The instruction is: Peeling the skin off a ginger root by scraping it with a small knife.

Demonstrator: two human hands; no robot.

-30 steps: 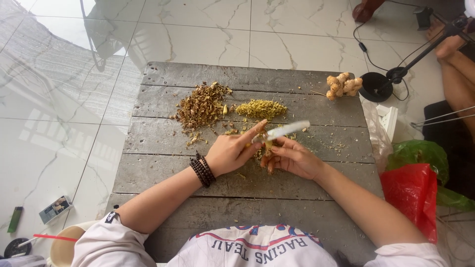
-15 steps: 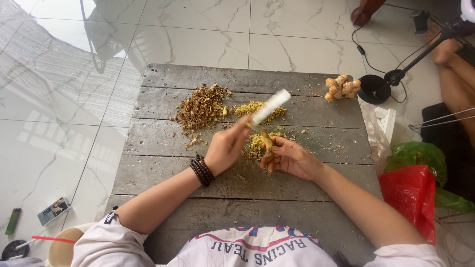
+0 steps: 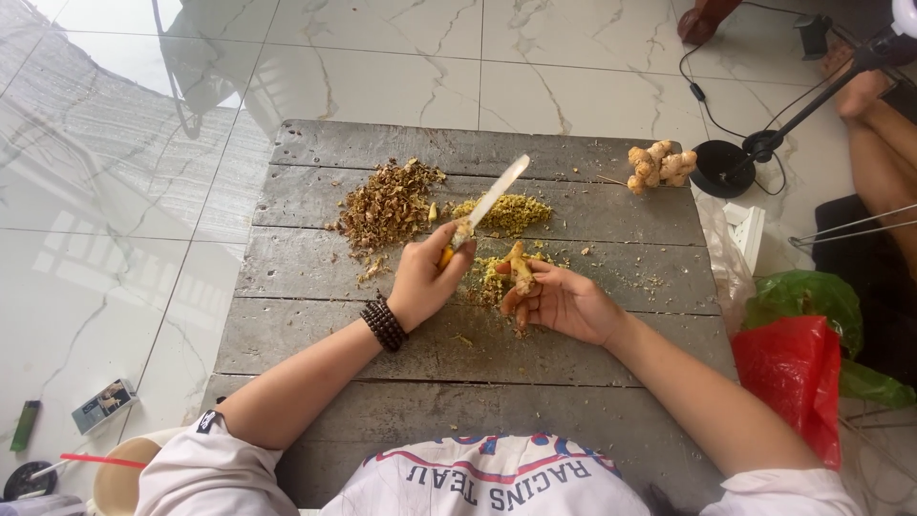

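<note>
Head camera shows the left hand gripping a knife, blade raised, while just beside it the right hand closes around a ginger piece over yellow shavings

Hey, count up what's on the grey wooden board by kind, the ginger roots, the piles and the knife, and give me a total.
Pale knobbly ginger roots: 2, one in the right hand at, one loose at the far corner
Brown pile of peelings: 1
Yellow-green chopped piles: 2
Yellow-handled knife, in the left hand: 1
Total: 6
</note>
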